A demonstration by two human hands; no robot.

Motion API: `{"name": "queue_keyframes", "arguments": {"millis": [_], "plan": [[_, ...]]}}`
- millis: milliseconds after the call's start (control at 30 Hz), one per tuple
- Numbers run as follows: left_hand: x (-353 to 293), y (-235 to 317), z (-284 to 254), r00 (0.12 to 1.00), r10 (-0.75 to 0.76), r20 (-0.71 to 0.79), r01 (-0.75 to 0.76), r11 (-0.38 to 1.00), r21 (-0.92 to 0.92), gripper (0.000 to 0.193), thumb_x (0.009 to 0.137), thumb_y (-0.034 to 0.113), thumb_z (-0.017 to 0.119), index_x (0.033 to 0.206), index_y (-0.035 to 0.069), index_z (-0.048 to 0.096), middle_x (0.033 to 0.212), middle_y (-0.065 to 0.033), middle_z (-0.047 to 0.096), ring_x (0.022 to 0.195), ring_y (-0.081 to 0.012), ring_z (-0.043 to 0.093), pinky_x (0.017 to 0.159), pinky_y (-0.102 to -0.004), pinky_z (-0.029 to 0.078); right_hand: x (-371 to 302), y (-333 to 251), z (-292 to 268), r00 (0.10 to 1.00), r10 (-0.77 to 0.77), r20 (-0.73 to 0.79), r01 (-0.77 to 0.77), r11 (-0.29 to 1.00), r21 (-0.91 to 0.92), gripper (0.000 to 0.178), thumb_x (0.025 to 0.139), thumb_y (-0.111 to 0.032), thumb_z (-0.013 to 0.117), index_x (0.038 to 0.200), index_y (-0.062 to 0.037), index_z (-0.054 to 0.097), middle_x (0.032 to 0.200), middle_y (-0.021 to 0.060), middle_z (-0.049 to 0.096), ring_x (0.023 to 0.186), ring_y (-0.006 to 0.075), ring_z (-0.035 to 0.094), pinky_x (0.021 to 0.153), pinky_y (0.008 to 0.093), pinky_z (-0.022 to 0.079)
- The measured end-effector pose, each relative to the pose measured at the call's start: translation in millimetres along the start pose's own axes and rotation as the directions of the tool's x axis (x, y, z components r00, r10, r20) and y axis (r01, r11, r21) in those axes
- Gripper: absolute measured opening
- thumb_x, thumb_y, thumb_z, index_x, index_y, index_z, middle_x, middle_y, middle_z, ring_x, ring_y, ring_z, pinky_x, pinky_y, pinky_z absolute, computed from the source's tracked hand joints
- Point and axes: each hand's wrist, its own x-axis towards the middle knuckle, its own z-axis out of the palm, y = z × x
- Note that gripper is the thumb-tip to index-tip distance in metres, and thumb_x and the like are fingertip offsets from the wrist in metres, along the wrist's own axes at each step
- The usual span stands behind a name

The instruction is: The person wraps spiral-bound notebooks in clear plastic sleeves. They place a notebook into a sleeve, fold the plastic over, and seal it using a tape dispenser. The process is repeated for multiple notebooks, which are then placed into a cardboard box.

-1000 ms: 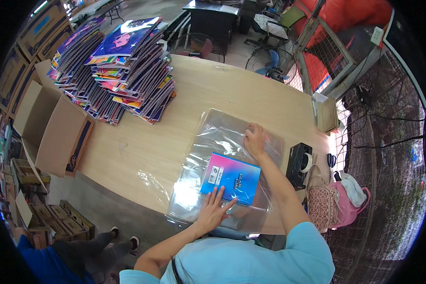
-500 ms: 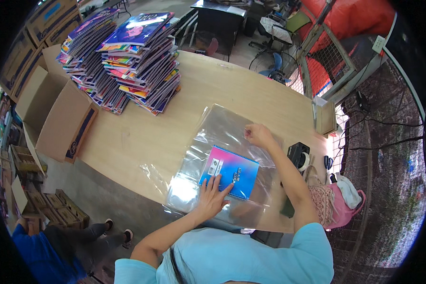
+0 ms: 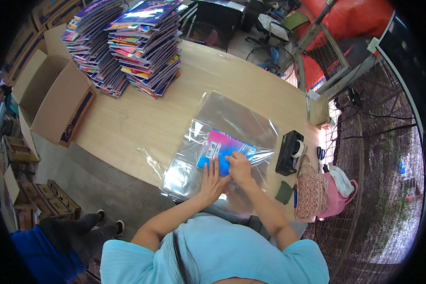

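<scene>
Pressing flat: left hand [image 3: 212,182] lies open, palm down, on the pink-blue notebook [image 3: 222,151] inside the clear plastic sleeve [image 3: 232,118] on the wooden table [image 3: 128,123]. Right hand [image 3: 239,170] touches the notebook's near edge, fingers curled, pinching unclear. Notebook sits at 12 o'clock from both hands. Tape dispenser [image 3: 288,151] at 3 o'clock.

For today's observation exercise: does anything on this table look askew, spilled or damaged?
Nothing spilled or damaged. Only the notebook stacks look untidy, fanned and leaning rather than squared. Both hands, left and right, press a notebook in crinkled clear plastic.
</scene>
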Motion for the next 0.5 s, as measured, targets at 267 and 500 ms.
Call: {"name": "queue_keyframes", "arguments": {"millis": [267, 500], "plan": [[19.7, -1.5, 21.9, 0.996, -0.081, 0.043, 0.076, 0.992, 0.098, 0.06, 0.074, 0.032, 0.066, 0.125, 0.001, 0.055, 0.146, -0.0387, 0.013, 0.135, -0.056, 0.014, 0.1, -0.0738, 0.012, -8.5, -13.9, 13.9, 0.991, 0.12, -0.058, -0.118, 0.993, 0.03, 0.016, 0.067, -0.001, 0.063, 0.079, -0.008, 0.07, 0.072, 0.0072, 0.055, 0.072, 0.0258, 0.059, 0.062, 0.038, 0.048], [23.3, -7.5, 41.4, 0.994, -0.03, -0.107, 0.05, 0.982, 0.183, 0.06, 0.078, 0.032, 0.061, 0.122, -0.007, 0.054, 0.145, -0.0379, 0.015, 0.135, -0.0553, 0.014, 0.099, -0.0747, 0.013, -13.2, -10.5, 22.1, 0.985, 0.175, -0.004, -0.175, 0.984, 0.025, 0.015, 0.066, -0.004, 0.062, 0.078, -0.0087, 0.069, 0.075, 0.0068, 0.056, 0.076, 0.0265, 0.059, 0.065, 0.0375, 0.049]]}}
